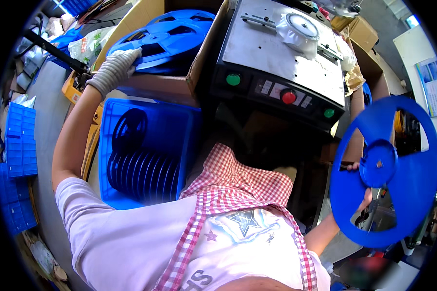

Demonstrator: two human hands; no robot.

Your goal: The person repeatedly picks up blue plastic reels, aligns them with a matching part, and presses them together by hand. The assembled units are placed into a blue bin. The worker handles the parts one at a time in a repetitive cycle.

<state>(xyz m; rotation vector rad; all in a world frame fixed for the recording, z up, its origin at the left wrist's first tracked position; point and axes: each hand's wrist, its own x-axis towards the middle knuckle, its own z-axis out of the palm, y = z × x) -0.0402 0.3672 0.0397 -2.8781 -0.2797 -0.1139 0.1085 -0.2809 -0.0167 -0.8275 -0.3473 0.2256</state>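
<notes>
My left hand [115,69], in a pale knitted glove, reaches to a large blue reel flange [165,36] with cut-out openings. Its fingers close on the near rim; the thumb side is partly hidden. That flange lies on others in an open cardboard box [153,86]. At the right, my right hand [366,198] holds up another big blue flange [415,179] with a round raised hub. Fingertips show through its openings near the hub, while the disc covers most of the palm.
A machine [277,63] with a metal top, a round fixture and green and red buttons stands ahead. Below the box, a blue crate [189,114] contains several dark reels [143,177]. Blue bins [22,140] are stacked at left. Another cardboard box [357,138] sits right of the machine.
</notes>
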